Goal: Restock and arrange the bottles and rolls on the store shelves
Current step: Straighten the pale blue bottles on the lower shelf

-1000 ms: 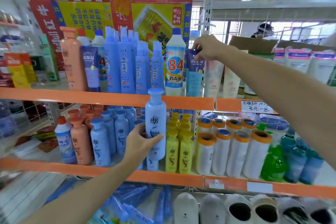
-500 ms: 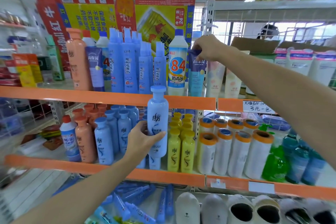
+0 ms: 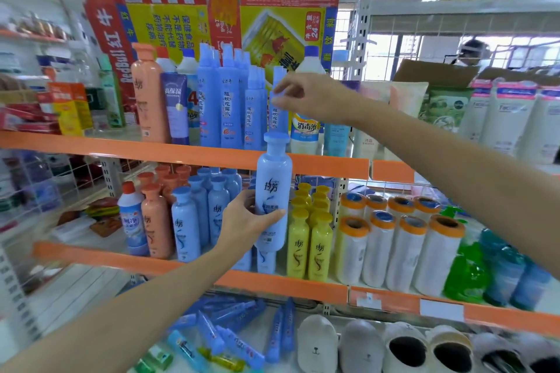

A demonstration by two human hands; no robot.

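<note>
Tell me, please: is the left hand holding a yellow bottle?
No. The left hand grips a light blue bottle in front of the shelf, while the yellow bottles stand untouched beside it.

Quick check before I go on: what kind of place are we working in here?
Most likely a small general store: orange-edged shelves packed with rows of shampoo bottles, a handwritten-looking price tag area, and slippers below.

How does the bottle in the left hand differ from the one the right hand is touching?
The left hand grips a pale blue shampoo bottle that is wide and rounded with a broad flat cap; the blue spray bottle under the right hand is slim with a narrow cap. The shampoo bottle is held off the shelf, while the spray bottle stands on the upper shelf. Both are blue and upright.
</note>
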